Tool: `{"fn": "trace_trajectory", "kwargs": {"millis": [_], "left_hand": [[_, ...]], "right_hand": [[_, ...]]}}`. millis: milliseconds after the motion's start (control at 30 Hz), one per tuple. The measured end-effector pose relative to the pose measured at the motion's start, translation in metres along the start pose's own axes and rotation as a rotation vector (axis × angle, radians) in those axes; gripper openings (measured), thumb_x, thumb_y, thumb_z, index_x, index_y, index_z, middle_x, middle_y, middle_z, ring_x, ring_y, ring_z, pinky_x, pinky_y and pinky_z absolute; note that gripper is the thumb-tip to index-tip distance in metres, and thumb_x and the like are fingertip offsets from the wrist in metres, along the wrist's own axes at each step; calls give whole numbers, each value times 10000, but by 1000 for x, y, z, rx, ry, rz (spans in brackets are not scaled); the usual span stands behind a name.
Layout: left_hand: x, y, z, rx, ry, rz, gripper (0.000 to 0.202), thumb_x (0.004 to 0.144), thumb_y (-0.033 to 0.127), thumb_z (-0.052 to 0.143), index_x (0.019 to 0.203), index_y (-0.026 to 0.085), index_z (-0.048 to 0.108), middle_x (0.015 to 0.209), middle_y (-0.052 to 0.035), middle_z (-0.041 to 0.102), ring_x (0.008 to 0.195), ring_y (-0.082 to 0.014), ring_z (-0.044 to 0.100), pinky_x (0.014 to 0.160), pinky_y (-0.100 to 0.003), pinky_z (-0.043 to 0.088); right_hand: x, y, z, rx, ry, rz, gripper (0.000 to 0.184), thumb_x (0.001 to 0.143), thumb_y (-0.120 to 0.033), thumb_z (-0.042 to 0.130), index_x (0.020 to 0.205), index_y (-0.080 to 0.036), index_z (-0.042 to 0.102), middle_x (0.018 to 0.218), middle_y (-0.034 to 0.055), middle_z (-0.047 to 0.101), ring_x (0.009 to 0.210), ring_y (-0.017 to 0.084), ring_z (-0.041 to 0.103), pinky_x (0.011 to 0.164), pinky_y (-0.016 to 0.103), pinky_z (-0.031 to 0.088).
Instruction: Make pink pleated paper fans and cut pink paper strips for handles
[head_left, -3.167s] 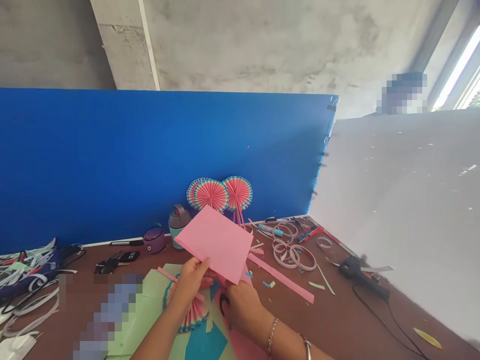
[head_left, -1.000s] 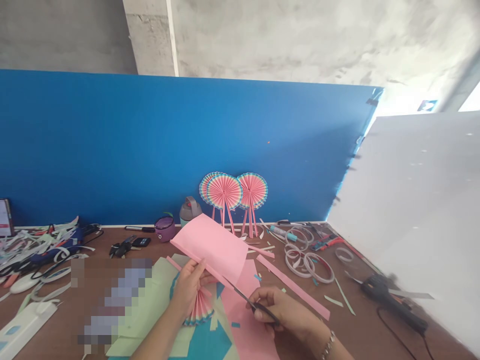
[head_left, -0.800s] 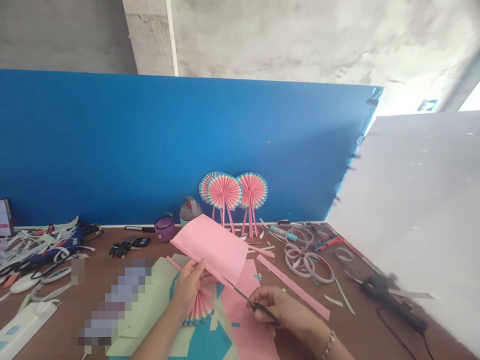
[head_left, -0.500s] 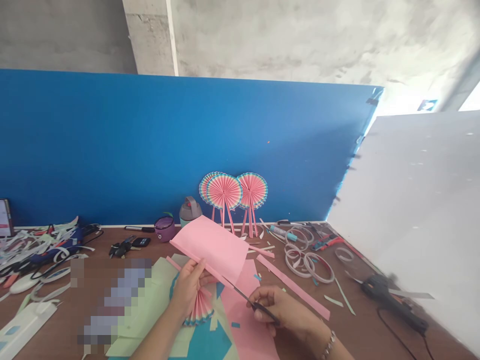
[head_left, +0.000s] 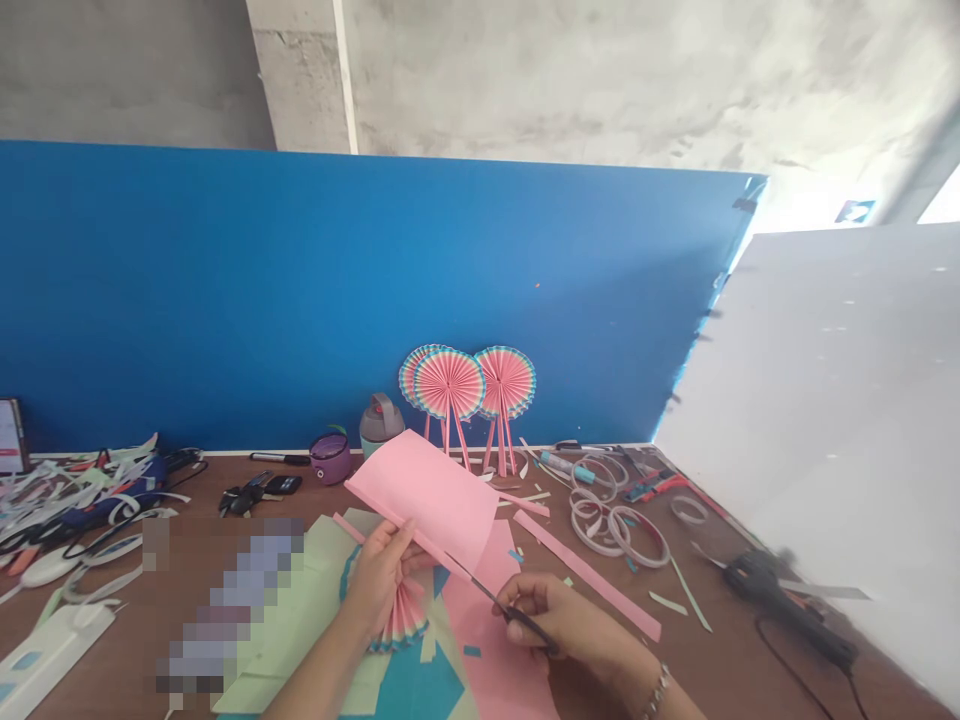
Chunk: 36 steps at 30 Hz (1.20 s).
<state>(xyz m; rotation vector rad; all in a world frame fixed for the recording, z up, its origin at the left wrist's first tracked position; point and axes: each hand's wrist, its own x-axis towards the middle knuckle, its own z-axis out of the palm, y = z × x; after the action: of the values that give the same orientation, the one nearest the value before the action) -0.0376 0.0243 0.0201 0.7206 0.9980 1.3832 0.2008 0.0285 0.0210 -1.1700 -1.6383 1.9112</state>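
Note:
A curved sheet of pink paper (head_left: 431, 490) is pinched along its near edge by my left hand (head_left: 386, 575), thumb on top. Black-handled scissors (head_left: 529, 625) are in my right hand (head_left: 555, 610), their blades at the near edge of the sheet, along a narrow strip. Under my left wrist lies a pleated paper fan (head_left: 401, 615), pink with a blue-and-cream rim, partly hidden. Beneath both hands are another pink sheet (head_left: 499, 640), green paper (head_left: 300, 620) and blue paper (head_left: 420, 685).
Several finished pleated fans (head_left: 450, 385) lean on the blue partition (head_left: 300, 290). A purple cup (head_left: 331, 458) and a grey-lidded bottle (head_left: 382, 425) stand left of them. To the right lie tape rolls (head_left: 637, 535), pink strips (head_left: 589, 575) and a glue gun (head_left: 784, 600); paper scraps (head_left: 75, 490) heap at left.
The pink sheet and my left hand have shifted very slightly to the right. My right hand keeps the scissors at nearly the same place on the edge.

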Motion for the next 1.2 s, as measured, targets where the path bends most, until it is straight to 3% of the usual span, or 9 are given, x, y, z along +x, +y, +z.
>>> {"fn": "trace_trajectory", "kwargs": {"millis": [100, 333, 633, 833, 1033, 1200], "left_hand": [[-2, 2, 4, 3, 3, -18, 316, 669, 395, 721, 850, 166, 600, 886, -104, 727, 790, -266, 694, 404, -239, 489], [-2, 3, 5, -12, 10, -15, 323, 650, 400, 732, 836, 170, 605, 888, -94, 728, 836, -272, 686, 428, -243, 501], [-2, 2, 4, -15, 1, -4, 309, 665, 396, 725, 839, 165, 616, 899, -94, 728, 857, -274, 682, 491, -266, 529], [-3, 3, 6, 1, 9, -20, 324, 653, 412, 728, 829, 167, 610, 874, -97, 729, 837, -282, 685, 448, -259, 509], [-5, 2, 8, 5, -24, 13, 332, 674, 427, 711, 835, 160, 598, 848, -73, 731, 856, -253, 679, 640, -301, 546], [-4, 1, 7, 13, -23, 10, 333, 678, 436, 704, 836, 165, 593, 845, -70, 731, 812, -245, 685, 618, -298, 532]], "right_hand": [[-2, -4, 2, 1, 0, 0, 343, 547, -318, 739, 807, -145, 597, 538, -71, 476, 439, 34, 369, 414, 173, 228], [-2, -7, 5, 22, -21, -22, 360, 548, -343, 761, 797, -147, 589, 530, -75, 451, 459, 38, 336, 438, 182, 207], [1, 1, 2, 32, -21, -45, 345, 554, -332, 753, 796, -143, 595, 541, -64, 485, 473, 48, 390, 461, 184, 272], [1, -1, 5, 7, -6, -8, 294, 572, -277, 714, 802, -147, 585, 532, -74, 462, 434, 34, 339, 417, 177, 219], [1, 1, 6, 37, -31, -34, 305, 579, -302, 735, 789, -150, 573, 530, -78, 445, 448, 33, 303, 432, 182, 207], [4, 6, 4, 60, -60, -65, 320, 587, -323, 755, 789, -154, 574, 550, -66, 479, 485, 44, 346, 465, 184, 235]]}}
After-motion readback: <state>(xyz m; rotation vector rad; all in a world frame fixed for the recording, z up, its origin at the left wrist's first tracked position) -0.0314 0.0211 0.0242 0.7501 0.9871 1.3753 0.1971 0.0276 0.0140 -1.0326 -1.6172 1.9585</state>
